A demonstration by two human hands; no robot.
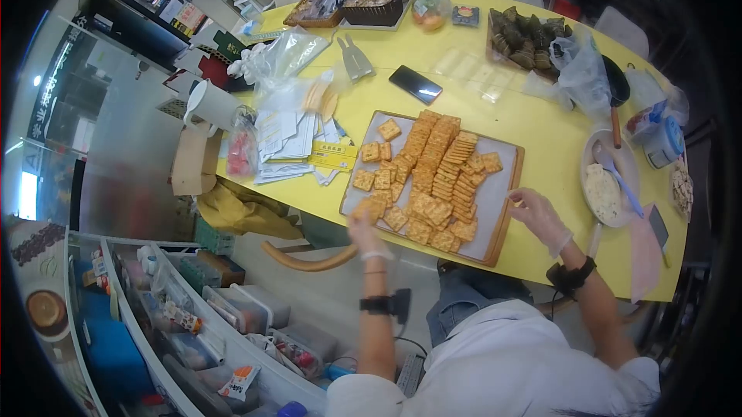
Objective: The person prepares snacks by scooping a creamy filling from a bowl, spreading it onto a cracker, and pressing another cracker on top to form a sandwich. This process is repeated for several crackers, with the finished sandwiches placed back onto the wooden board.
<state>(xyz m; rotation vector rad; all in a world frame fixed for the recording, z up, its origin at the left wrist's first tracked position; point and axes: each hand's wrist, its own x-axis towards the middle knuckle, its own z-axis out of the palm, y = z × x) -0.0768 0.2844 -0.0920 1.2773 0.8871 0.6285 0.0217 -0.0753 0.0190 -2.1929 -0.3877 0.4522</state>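
Observation:
My left hand, in a clear glove, is closed around a few square crackers at the tray's near left corner. My right hand, gloved too, is by the tray's right edge, fingers loosely bent and apart, with nothing visible in them. Between the hands lies a wooden tray lined with white paper. Long rows of golden square crackers stand on edge down its middle. Looser crackers are heaped at the near side, and others lie flat along the left.
A white pan with a pale mixture and a blue-handled spatula is at the right. Beyond the tray lies a phone. Papers are at left; leaf-wrapped bundles sit far right. A chair stands by the table's near edge.

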